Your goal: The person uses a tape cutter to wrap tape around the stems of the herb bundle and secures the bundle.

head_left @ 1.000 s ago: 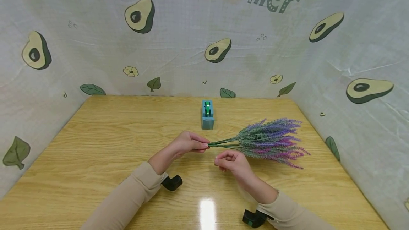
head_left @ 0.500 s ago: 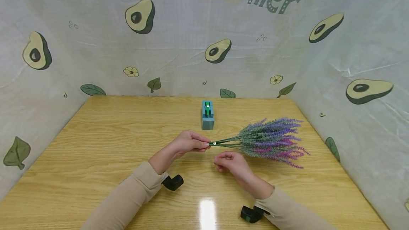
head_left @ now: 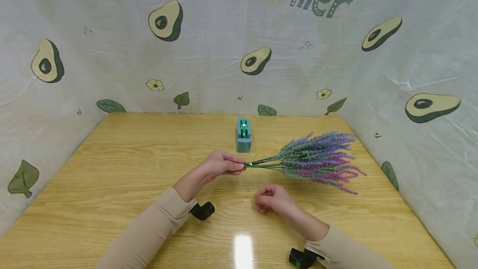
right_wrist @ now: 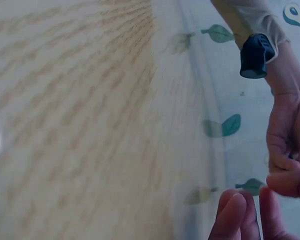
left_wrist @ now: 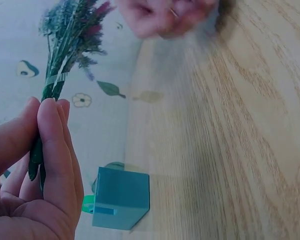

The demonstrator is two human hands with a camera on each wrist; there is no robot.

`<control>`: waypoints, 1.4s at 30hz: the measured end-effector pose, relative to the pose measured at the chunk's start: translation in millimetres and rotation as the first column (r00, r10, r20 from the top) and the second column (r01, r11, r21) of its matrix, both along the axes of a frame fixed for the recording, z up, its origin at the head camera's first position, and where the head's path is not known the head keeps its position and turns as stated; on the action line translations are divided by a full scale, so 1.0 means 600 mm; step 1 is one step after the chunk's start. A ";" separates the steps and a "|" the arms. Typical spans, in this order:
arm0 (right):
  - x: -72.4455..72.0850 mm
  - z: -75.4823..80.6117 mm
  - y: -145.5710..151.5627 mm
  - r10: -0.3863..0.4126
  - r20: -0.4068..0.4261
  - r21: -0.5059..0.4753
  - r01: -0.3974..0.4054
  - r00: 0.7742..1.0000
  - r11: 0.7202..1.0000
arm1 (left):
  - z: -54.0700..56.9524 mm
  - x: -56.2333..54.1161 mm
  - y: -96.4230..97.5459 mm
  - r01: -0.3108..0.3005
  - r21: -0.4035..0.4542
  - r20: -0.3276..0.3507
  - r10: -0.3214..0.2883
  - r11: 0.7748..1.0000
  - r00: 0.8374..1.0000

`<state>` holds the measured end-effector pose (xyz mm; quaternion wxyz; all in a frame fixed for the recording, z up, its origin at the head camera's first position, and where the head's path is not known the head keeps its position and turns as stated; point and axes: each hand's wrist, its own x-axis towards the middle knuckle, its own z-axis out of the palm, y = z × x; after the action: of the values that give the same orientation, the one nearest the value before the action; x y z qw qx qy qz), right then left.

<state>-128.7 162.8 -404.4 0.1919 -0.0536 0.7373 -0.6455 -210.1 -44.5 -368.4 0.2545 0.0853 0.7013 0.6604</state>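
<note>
My left hand [head_left: 224,163] pinches the green stems of a bunch of artificial lavender [head_left: 317,157] between thumb and fingers. The purple and pink heads point right, over the table. In the left wrist view, a shiny clear band of tape [left_wrist: 57,78] circles the stems just above the fingertips, and the cut stem ends show below them. My right hand [head_left: 274,199] hovers in front of the bunch, apart from it, with loosely bent fingers and nothing visible in them. In the right wrist view its fingertips [right_wrist: 235,205] stand near the thumb.
A blue tape dispenser [head_left: 244,144] with a green roll stands behind the left hand, near the middle of the wooden table [head_left: 149,136]. A pale cloth printed with avocados [head_left: 209,20] hangs around the back and sides. Black cameras [head_left: 202,211] sit on both wrists.
My right hand has drawn back a little from the stems toward me, its fingertips less pinched. The left hand and the lavender have risen slightly in view. The dispenser stays put.
</note>
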 end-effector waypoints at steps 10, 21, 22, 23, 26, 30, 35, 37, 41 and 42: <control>-0.015 0.094 0.021 0.342 -0.576 0.334 -0.168 0.743 0.927 | -0.001 -0.003 0.001 0.007 -0.015 -0.005 -0.007 1.000 1.000; -0.097 0.159 0.032 0.637 -0.591 0.696 -0.086 0.495 0.713 | -0.001 -0.001 0.004 0.019 -0.048 -0.006 -0.019 0.999 1.000; -0.103 0.161 0.033 0.652 -0.560 0.721 -0.086 0.511 0.688 | 0.000 -0.001 0.005 0.020 -0.051 -0.009 -0.021 0.999 1.000; -0.109 0.162 0.035 0.667 -0.527 0.744 -0.094 0.527 0.662 | 0.000 -0.001 0.005 0.022 -0.053 -0.011 -0.022 0.998 1.000; -0.125 0.162 0.041 0.708 -0.428 0.776 -0.172 0.562 0.606 | 0.000 -0.001 0.006 0.025 -0.059 -0.016 -0.026 0.998 1.000; -0.139 0.158 0.047 0.753 -0.316 0.774 -0.302 0.577 0.556 | -0.002 -0.002 0.009 0.023 -0.066 -0.018 -0.024 0.998 1.000; -0.147 0.147 0.051 0.792 -0.251 0.769 -0.382 0.557 0.512 | -0.004 -0.003 0.011 0.022 -0.072 -0.020 -0.024 0.997 1.000; -0.147 0.144 0.052 0.800 -0.265 0.773 -0.378 0.538 0.510 | -0.006 -0.003 0.010 0.028 -0.072 -0.021 -0.029 0.997 0.999; -0.143 0.138 0.053 0.803 -0.302 0.784 -0.345 0.513 0.516 | -0.012 -0.005 0.009 0.048 -0.061 -0.033 -0.050 0.997 0.998; -0.143 0.136 0.054 0.802 -0.314 0.784 -0.337 0.508 0.521 | -0.014 -0.006 0.009 0.049 -0.056 -0.032 -0.051 0.997 0.998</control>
<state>-214.5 195.2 -322.5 0.1465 -0.4636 0.8547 -0.1821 -213.5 -38.9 -377.0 0.2615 0.1067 0.7211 0.6326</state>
